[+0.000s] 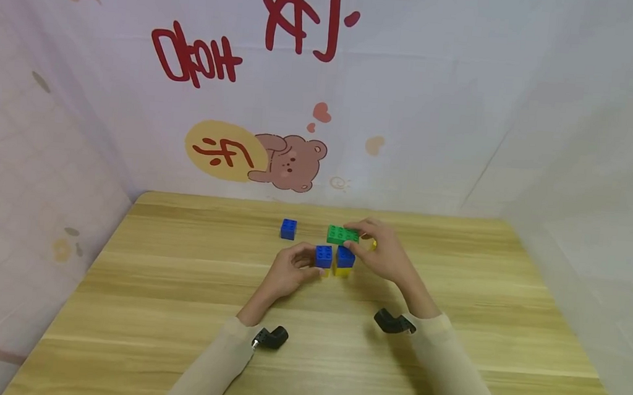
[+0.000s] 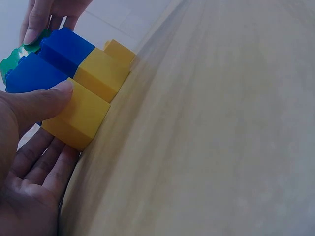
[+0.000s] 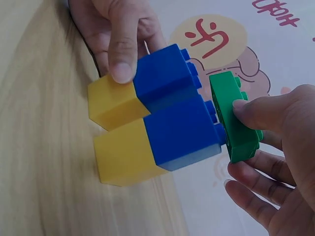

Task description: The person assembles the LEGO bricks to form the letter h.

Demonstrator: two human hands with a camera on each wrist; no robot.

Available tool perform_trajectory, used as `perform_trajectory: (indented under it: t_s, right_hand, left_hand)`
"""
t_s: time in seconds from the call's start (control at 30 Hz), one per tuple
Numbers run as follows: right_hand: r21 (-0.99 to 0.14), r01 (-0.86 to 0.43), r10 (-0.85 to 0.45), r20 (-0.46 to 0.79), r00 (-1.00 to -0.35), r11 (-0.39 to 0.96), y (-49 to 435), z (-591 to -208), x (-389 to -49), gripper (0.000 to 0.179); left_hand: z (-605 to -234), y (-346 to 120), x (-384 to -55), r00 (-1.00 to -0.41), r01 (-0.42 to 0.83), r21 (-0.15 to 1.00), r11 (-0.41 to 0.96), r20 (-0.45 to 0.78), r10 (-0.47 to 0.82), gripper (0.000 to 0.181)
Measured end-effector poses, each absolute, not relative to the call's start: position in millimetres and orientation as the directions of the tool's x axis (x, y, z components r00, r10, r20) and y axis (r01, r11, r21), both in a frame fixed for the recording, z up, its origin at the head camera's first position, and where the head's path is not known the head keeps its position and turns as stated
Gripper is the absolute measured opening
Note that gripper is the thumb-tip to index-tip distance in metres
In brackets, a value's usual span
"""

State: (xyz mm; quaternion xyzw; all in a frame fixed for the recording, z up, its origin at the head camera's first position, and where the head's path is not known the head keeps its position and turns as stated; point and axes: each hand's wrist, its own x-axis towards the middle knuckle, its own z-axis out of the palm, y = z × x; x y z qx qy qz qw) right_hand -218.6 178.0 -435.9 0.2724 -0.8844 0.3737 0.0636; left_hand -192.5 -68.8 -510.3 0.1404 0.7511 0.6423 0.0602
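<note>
Two short stacks stand side by side on the table, each a blue block on a yellow one. My left hand (image 1: 287,271) grips the left stack, its thumb on the yellow block (image 2: 81,115) beneath the left blue block (image 1: 323,256). Beside it, with a narrow gap, is the right blue block (image 3: 183,132) on its yellow block (image 3: 125,155). A flat green block (image 3: 235,118) is pinched between thumb and fingers of my right hand (image 1: 381,252). In the right wrist view it sits tilted just off the blue studs; whether it touches them I cannot tell.
Behind the stacks, to the left, a separate blue block (image 1: 288,229) lies on the wooden table (image 1: 173,310). Another yellow block (image 1: 374,245) is partly hidden by my right hand. A printed white cloth (image 1: 413,106) hangs behind the table's far edge.
</note>
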Motion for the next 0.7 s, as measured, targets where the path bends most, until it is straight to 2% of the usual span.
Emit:
perform_trajectory:
  t_s: [0.37, 0.7]
  right_hand:
    - [-0.657, -0.517, -0.417, 0.321, -0.851, 0.549, 173.6, -441.6, -210.4, 0.036]
    - [-0.641, -0.578, -0.428, 0.395, -0.813, 0.506, 168.5, -440.7, -201.5, 0.038]
  left_hand:
    - [-512.7, -69.8, -195.8, -0.945, 0.151, 0.983, 0.1, 0.114, 0.307, 0.041]
    - [-511.5, -69.0, -194.9, -0.946, 0.142, 0.984, 0.108, 0.103, 0.306, 0.04]
